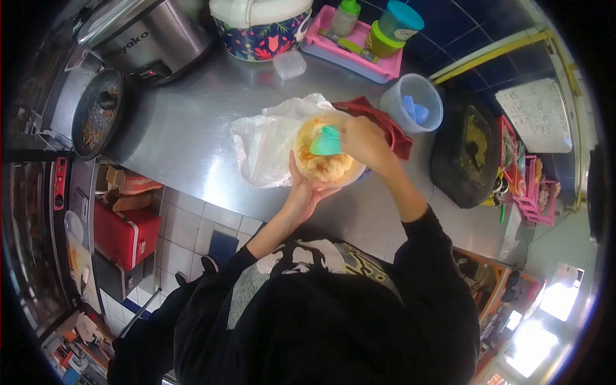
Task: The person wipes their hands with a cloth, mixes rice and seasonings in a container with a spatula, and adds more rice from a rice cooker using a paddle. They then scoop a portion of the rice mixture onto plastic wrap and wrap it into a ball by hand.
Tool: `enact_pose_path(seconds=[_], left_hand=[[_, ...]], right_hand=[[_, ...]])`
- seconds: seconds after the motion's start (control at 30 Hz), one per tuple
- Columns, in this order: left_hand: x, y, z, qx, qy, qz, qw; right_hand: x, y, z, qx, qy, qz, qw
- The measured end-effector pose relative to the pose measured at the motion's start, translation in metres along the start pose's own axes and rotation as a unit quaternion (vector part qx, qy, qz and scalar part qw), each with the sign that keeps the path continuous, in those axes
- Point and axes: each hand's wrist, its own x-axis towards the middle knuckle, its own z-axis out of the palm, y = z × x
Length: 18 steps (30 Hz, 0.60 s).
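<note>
My left hand (pixel 303 194) is wrapped around the lower left side of a round, pale bowl (pixel 357 171). Inside the bowl lies a pale yellow and orange food mixture (pixel 326 169), too blurred to name exactly. My right hand (pixel 364 145) grips a turquoise scoop (pixel 326 141), its broad head down in the food; the handle is mostly hidden by my fingers. A crumpled white plastic bag (pixel 262 144) spreads out left of the bowl. Behind my right hand, a dark red cloth (pixel 399 142) lies on the steel counter.
A clear tub (pixel 411 86) with a blue scoop (pixel 416 110) stands at the back right, beside a black lidded pan (pixel 465 157). Along the back are a steel cooker (pixel 144 42), a floral container (pixel 262 35) and a pink basket (pixel 385 66). A pan lid (pixel 97 125) is far left.
</note>
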Motion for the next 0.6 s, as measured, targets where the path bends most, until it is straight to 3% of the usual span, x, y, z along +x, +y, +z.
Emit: enact_pose_path(seconds=[0.03, 0.07, 0.17, 0.3, 0.43, 0.6], left_hand=[[0.004, 0.003, 0.001, -0.001, -0.003, 0.008, 1.000], [0.003, 0.003, 0.003, 0.005, 0.002, 0.010, 1.000], [-0.001, -0.002, -0.002, 0.006, 0.007, 0.001, 1.000], [0.001, -0.003, -0.001, -0.001, 0.004, 0.009, 1.000], [0.001, -0.002, 0.002, 0.017, 0.009, 0.012, 1.000], [0.003, -0.006, -0.002, -0.008, 0.025, 0.005, 1.000]], right_hand=[[0.008, 0.004, -0.018, 0.011, -0.043, 0.023, 0.999], [-0.002, -0.011, -0.043, 0.036, -0.009, 0.041, 0.998], [-0.017, -0.012, 0.015, -0.033, -0.025, 0.049, 0.998], [-0.021, -0.026, 0.022, -0.033, 0.000, -0.028, 0.999], [-0.039, -0.033, -0.030, -0.006, 0.008, 0.092, 0.996], [-0.035, -0.032, 0.040, -0.050, 0.014, 0.045, 0.998]])
